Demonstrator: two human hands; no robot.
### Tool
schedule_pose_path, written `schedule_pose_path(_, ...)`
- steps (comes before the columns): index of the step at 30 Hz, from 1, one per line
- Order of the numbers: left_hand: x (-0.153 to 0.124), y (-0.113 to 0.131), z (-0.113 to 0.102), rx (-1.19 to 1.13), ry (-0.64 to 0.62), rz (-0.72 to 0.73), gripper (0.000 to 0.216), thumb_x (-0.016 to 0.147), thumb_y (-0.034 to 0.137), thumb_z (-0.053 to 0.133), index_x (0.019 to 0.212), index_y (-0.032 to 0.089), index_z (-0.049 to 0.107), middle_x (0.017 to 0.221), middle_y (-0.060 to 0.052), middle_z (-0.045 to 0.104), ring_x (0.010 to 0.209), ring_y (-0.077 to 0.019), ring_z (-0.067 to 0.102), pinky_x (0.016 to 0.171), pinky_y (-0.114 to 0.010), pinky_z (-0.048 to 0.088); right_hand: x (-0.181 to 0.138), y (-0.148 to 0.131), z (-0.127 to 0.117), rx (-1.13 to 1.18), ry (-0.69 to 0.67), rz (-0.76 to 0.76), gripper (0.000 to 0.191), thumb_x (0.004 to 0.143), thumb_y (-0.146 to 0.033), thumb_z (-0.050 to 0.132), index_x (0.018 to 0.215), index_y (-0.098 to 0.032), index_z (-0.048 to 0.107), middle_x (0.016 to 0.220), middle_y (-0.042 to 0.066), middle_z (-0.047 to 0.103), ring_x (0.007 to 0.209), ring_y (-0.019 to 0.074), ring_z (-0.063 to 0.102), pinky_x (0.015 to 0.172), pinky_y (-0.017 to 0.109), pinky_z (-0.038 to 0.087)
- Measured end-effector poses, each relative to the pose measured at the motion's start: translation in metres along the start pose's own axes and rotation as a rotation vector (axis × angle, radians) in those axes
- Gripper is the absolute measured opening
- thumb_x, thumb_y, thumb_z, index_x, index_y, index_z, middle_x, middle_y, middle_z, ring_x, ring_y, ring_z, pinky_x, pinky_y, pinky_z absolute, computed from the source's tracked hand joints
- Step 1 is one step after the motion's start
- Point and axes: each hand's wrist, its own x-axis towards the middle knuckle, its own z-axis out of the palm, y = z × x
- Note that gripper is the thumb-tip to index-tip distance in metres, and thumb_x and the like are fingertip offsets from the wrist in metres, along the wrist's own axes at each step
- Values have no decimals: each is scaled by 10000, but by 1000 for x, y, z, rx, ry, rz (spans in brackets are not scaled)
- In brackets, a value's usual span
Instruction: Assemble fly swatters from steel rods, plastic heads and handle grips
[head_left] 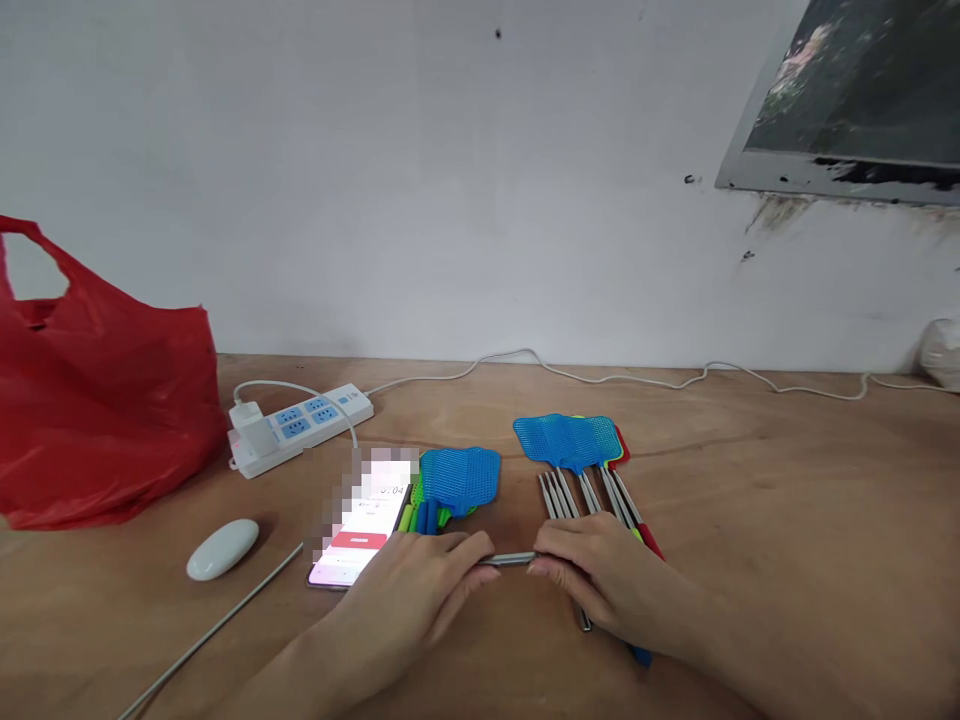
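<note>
My left hand and my right hand meet over a short metal rod, each pinching one end of it. A pile of fly swatters with blue mesh heads and metal handles lies under my right hand. A second pile of loose swatter heads, blue on top with green and blue stubs, lies just beyond my left hand. A lit phone rests beside my left hand.
A red plastic bag stands at the left. A white power strip with a plugged charger and its cable run along the wall. A white oval object and a thin metal rod lie on the wooden table.
</note>
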Motion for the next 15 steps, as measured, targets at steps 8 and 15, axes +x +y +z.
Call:
schedule_pose_path(8,-9,-8,-2,-19,-25,-37,317,1076,316,302,848,227,504,697,18,630,582,-195,585,514,-280,252,-25,19,-18,-10,17,99,451,1060,-420,334,672,-216,438,632,-27,499,556,127,470,540,257,302)
schedule_pose_path(15,-11,0,-3,-82,-45,-70,245,1063,310,322,953,234,526,858,-1,666,703,-207,623,584,-290,326,-39,15,-16,-63,-37,162,349,1064,-358,331,755,-226,427,653,-34,543,547,126,499,524,248,292)
